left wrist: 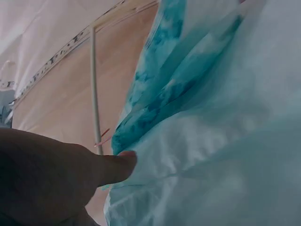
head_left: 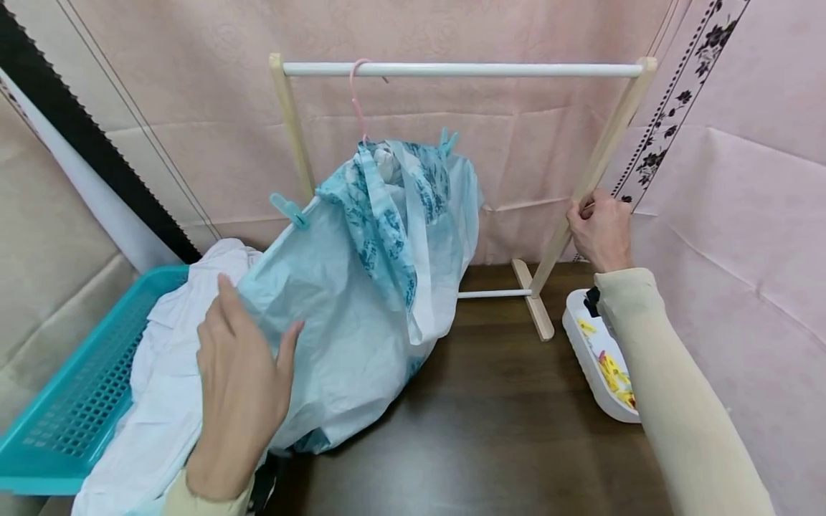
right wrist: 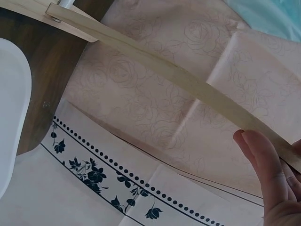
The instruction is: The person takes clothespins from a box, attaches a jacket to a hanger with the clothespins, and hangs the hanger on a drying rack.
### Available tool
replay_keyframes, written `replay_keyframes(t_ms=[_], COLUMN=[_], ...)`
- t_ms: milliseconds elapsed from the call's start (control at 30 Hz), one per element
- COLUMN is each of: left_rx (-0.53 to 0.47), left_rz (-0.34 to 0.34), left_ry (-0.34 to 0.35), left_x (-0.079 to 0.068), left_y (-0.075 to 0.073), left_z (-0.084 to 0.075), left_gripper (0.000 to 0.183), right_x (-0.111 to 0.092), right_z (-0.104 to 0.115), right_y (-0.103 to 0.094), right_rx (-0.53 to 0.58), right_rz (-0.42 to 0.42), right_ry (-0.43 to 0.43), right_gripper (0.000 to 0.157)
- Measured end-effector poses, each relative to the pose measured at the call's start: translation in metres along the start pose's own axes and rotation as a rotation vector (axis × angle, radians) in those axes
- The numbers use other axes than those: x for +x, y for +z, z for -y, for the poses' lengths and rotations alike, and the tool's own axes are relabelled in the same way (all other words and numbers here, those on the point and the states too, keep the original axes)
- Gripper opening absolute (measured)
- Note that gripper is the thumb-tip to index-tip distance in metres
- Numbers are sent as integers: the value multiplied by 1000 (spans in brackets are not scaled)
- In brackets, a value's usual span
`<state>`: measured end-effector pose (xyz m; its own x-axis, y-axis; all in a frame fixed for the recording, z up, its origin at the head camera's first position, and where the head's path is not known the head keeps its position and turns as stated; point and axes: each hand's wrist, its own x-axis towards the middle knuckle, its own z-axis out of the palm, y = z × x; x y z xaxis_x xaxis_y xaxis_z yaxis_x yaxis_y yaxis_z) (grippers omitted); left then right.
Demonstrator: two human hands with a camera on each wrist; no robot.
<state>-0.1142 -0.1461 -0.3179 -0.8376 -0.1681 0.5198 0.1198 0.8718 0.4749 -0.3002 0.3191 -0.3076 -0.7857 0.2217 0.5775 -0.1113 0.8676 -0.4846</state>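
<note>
A light blue garment with blue patterned trim (head_left: 348,287) hangs from a pink hanger (head_left: 356,100) at the left end of a small clothes rack's white bar (head_left: 464,69). One blue clothespin (head_left: 289,210) is clipped at its left edge, another (head_left: 448,142) at its upper right. My left hand (head_left: 241,387) is in front of the garment's left side, fingers extended and thumb apart; whether it touches the cloth I cannot tell. My right hand (head_left: 603,229) grips the rack's right wooden post (head_left: 613,136), as the right wrist view also shows, with fingertips (right wrist: 249,141) against the wood.
At the left stands a turquoise basket (head_left: 39,466) with white cloth (head_left: 171,373) draped over its side. A white tray (head_left: 581,344) with yellow and other coloured clothespins (head_left: 613,376) lies under my right forearm. Pink patterned cloth (head_left: 542,165) hangs behind the brown table (head_left: 490,430).
</note>
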Motion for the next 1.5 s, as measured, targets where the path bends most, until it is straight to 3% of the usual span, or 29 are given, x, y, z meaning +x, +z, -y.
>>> replay_keyframes(t_ms=[167, 300, 400, 467, 567, 667, 767, 833, 967, 1000, 1067, 1267, 1367, 1433, 1500], left_rx=[137, 205, 245, 278, 297, 289, 285, 289, 279, 262, 195, -189, -365, -416, -412], left_rz=[100, 11, -79, -55, 83, 242, 293, 207, -38, -72, -70, -26, -2, 63, 177], left_ry=[-48, -58, 20, 78, 102, 88, 115, 167, 243, 251, 253, 242, 187, 145, 110], left_x=[-44, -80, -104, -115, -120, -116, -108, -100, -77, -70, -58, -14, 9, 18, 21], left_y=[4, 14, 30, 40, 55, 70, 93, 112, 147, 153, 164, 178, 180, 178, 171], left_z=[23, 44, 59, 65, 62, 52, 42, 38, 31, 30, 27, 19, 14, 12, 12], left_gripper=[122, 115, 111, 117, 128, 156, 151, 127, 78, 72, 67, 44, 29, 29, 32], right_x=[-1, -3, -3, -4, -5, -6, -7, -6, -4, -4, -3, -2, -3, -3, -4], right_z=[2, 2, 1, 2, 3, 6, 8, 9, 9, 9, 8, 7, 7, 7, 7], right_y=[-4, -6, -7, -8, -8, -9, -9, -9, -8, -8, -7, -7, -7, -6, -5], right_rx=[6, 10, 8, 5, -2, -8, -9, -9, 1, 4, 4, 10, 20, 20, 16], right_rz=[24, 37, 27, 26, 27, 41, 55, 60, 72, 80, 96, 107, 117, 128, 133], right_ry=[18, 22, 14, 13, 16, 33, 51, 57, 64, 72, 86, 96, 107, 118, 122], right_gripper=[34, 33, 31, 30, 31, 30, 29, 28, 29, 30, 31, 33, 34, 34, 34])
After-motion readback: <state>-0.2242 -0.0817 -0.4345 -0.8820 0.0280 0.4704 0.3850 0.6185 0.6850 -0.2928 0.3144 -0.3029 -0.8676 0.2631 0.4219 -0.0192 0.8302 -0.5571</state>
